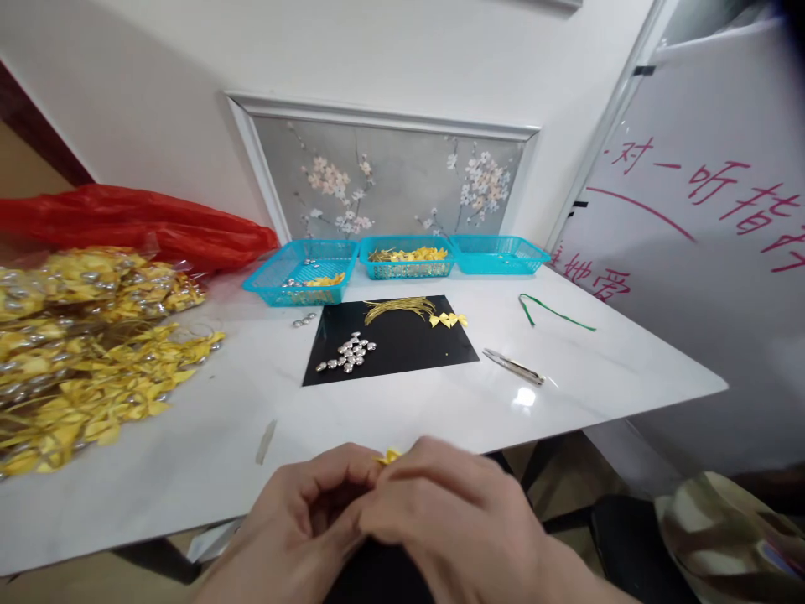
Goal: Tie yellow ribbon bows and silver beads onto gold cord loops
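Note:
Both hands meet at the table's near edge, fingers closed together. Between them pokes a bit of a yellow ribbon bow (pixel 389 457), the rest of it covered by fingers. My left hand (pixel 308 512) is curled with its thumb and fingertips pinched at the bow. My right hand (pixel 449 503) closes over the same spot from the other side, slightly blurred. Ahead lies a black mat (pixel 408 352) bearing silver beads (pixel 352 352), a bundle of gold cords (pixel 402 309) and several small yellow bows (pixel 449 320).
Three blue baskets (pixel 295 294) line the back, two holding yellow pieces. Tweezers or thread snips (pixel 514 367) and a green ribbon (pixel 559 312) lie to the right. Finished-looking yellow bow strands (pixel 126 377) pile up at left beside a red bag (pixel 138 222). A whiteboard (pixel 710 109) stands right.

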Motion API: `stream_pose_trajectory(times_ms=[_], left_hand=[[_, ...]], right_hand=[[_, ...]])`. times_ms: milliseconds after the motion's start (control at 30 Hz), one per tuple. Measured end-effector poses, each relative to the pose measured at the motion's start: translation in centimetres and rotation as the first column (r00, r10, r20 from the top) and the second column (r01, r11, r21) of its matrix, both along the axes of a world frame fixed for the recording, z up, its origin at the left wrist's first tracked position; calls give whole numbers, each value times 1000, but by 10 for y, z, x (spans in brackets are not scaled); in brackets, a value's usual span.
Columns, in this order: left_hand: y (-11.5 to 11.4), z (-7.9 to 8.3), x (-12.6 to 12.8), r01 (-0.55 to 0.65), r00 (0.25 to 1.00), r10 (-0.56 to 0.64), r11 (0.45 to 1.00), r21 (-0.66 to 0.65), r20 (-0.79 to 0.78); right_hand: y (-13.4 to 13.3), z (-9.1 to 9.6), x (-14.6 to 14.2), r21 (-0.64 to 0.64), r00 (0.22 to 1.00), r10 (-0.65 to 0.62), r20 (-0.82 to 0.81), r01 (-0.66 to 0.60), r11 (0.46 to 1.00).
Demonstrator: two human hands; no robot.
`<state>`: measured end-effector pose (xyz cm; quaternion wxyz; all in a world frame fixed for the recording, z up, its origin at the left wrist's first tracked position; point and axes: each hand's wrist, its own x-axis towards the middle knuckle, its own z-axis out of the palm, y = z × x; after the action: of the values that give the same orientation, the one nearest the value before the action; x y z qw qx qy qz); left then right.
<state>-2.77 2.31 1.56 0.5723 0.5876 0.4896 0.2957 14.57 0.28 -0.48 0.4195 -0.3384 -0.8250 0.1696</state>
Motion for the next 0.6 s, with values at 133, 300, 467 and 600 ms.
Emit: stream_pose_trajectory(times_ms=[133, 300, 467, 600], left_hand=[[-6, -4, -6, 15, 996, -7, 995, 97, -88], [-8, -6, -10, -13, 996, 21, 995, 100, -82], [-6, -8, -12, -8, 995, 17, 995, 97, -97], [-6, -10, -13, -15, 992, 27, 995, 101, -125]], right_hand=[[9, 4, 11, 38, 994, -70, -86, 73, 997], [10, 1, 13, 117, 987, -161, -19, 162, 980], [10, 3, 11, 164, 977, -207, 54, 196, 967], [12, 4, 10, 258, 955, -282, 95, 250, 933]])
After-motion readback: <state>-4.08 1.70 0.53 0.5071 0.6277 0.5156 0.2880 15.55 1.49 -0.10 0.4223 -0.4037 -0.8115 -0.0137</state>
